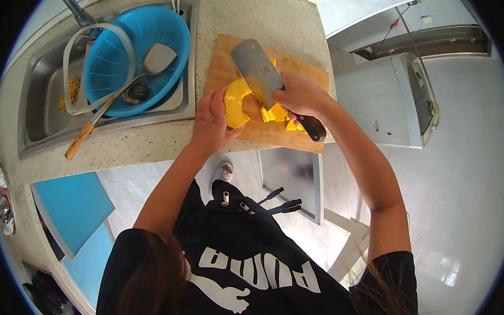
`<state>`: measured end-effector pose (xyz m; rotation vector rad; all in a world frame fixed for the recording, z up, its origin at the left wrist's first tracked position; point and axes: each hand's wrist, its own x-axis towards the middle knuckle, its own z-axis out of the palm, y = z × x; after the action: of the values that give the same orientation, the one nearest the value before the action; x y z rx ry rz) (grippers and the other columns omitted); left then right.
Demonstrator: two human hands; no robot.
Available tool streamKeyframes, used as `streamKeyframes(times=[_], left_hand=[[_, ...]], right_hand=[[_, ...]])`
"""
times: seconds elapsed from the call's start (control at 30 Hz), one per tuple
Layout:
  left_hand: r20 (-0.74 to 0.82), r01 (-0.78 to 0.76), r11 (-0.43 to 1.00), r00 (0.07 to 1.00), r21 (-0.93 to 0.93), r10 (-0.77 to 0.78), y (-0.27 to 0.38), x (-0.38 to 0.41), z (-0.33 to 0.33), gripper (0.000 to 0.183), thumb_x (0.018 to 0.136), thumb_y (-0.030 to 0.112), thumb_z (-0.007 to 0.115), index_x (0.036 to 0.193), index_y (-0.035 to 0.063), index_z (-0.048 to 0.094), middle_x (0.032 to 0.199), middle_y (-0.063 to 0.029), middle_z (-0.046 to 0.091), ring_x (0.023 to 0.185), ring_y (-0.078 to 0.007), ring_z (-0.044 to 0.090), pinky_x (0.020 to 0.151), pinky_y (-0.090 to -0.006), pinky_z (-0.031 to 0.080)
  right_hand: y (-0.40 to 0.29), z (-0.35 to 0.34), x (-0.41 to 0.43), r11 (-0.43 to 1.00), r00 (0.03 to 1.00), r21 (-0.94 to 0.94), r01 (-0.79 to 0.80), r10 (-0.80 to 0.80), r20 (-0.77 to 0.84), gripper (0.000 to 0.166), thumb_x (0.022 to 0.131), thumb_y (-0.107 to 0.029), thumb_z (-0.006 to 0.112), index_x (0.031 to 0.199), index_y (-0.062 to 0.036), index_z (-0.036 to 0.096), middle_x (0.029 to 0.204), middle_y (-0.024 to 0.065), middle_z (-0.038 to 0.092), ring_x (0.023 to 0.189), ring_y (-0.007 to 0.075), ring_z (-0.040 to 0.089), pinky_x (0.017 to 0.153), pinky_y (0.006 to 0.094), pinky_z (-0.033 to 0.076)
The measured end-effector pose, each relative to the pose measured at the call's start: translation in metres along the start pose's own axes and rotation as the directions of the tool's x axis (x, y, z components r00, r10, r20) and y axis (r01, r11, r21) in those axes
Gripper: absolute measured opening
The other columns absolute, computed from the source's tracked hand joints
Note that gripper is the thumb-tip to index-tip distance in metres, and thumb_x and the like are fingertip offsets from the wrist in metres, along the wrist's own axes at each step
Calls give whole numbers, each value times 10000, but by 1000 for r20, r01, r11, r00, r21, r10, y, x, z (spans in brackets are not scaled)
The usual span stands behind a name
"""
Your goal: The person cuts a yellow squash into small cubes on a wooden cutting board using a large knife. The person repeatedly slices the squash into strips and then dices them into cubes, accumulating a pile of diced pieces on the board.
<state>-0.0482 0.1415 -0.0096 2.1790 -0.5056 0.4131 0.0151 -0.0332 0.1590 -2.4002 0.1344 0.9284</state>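
Note:
A wooden cutting board (272, 137) lies on the speckled countertop. My left hand (209, 121) holds a large curved piece of yellow-orange pumpkin (235, 105) at the board's left side, with the fingers along its outer edge. In my right hand (302, 95) is the dark handle of a cleaver (258, 69), its wide metal blade slanting up and left over the board, beside the large piece. Cut pumpkin pieces (274, 113) lie below the blade and near the handle; the blade and my right hand partly hide them.
Left of the board is a steel sink (46, 100) with yellow scraps (72, 94) inside. A blue plastic colander (101, 58) sits over it, holding a dark scrubber (136, 91); a wooden-handled spatula (104, 107) rests across its rim. The countertop edge (171, 158) runs before me.

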Motion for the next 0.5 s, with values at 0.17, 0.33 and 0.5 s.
streamKeyframes(times=[0.17,0.33,0.5], left_hand=[[-14,14,1000,1000,4,-14,4,-1,-2,900,658,194,802,1352,32,253,1274,-208,345,1170,-363,397,966,-397,392],[18,-5,1000,1000,15,5,1,-2,-2,900,662,202,799,1354,28,250,1281,-212,346,1174,-366,393,985,-403,374],[65,26,1000,998,9,-26,3,2,-4,891,666,219,792,1348,16,256,1280,-222,371,1182,-377,391,998,-421,357]], right_hand=[[8,39,17,994,989,-101,42,-56,-136,208,830,-154,481,863,48,521,556,126,549,404,210,547,402,344,450],[41,80,47,978,982,-197,63,-96,-162,301,847,-226,508,876,73,520,584,154,570,422,244,578,422,357,465],[50,82,47,1000,987,-13,21,-23,-158,272,840,-213,523,895,54,510,572,130,558,410,214,562,413,339,462]])
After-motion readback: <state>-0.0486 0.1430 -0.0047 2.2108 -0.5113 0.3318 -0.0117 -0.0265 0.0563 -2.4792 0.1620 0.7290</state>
